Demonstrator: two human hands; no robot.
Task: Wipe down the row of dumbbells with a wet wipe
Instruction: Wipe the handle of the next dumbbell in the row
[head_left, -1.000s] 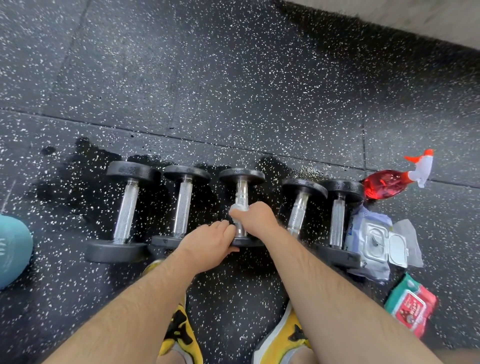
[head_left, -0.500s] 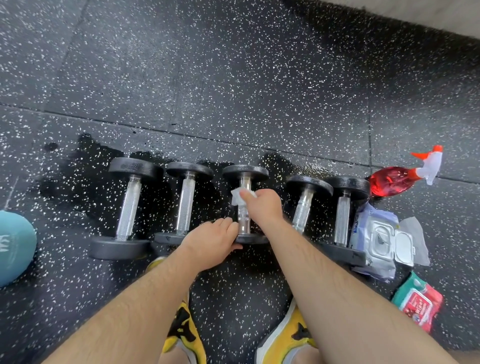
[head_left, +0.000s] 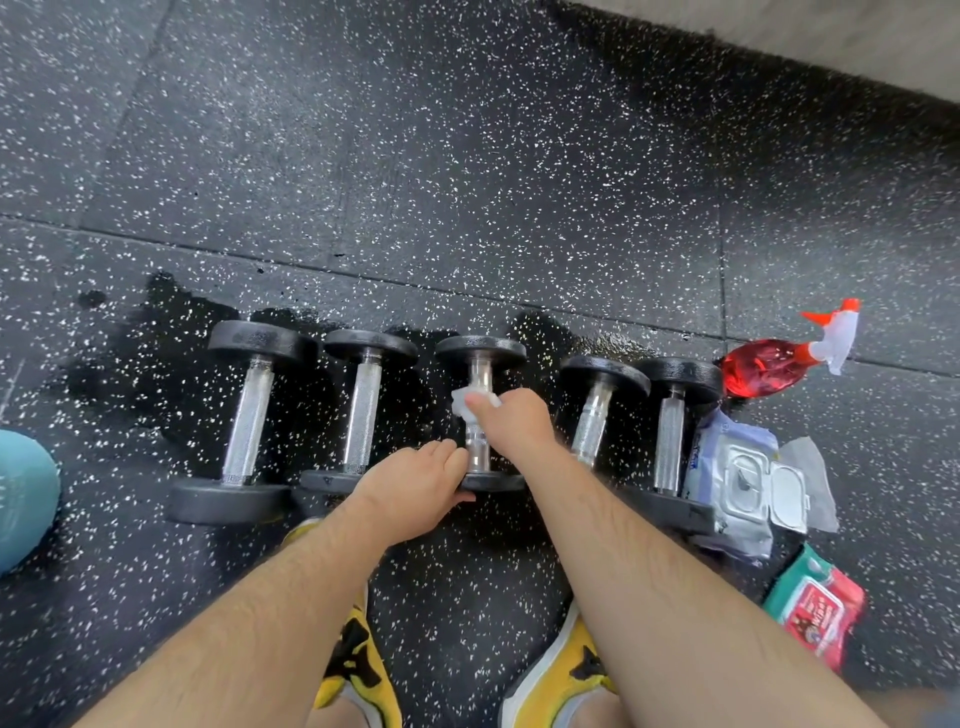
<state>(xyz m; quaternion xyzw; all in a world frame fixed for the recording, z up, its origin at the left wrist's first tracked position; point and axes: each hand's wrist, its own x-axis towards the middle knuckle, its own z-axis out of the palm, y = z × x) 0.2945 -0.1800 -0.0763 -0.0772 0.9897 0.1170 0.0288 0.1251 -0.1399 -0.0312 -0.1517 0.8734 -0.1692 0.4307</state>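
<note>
dumbbells (head_left: 361, 410), five of them, are lying side by side in one row on the speckled black floor (head_left: 467, 156). one white wet wipe (head_left: 460, 404) is sitting on the handle of the middle dumbbell (head_left: 480, 347). the right hand (head_left: 511, 423) is reaching over that handle, its fingers curling round it and squeezing the wipe against the metal. the left hand (head_left: 415, 488) is holding the near round end of the same dumbbell, fingers pressed together on top, thumb at the front. the two bare arms (head_left: 649, 597) are hiding some near ends of the row. two yellow shoes (head_left: 358, 670) are showing below. one red spray bottle (head_left: 763, 366) is lying at the right end, one open pack of wipes (head_left: 737, 483) is lying just beside the last dumbbell (head_left: 670, 447), and one green and red pack (head_left: 815, 608) is lying nearer. dark wet patches (head_left: 156, 332) are showing around the row. one teal thing (head_left: 21, 499) is peeking in at the left edge.
</note>
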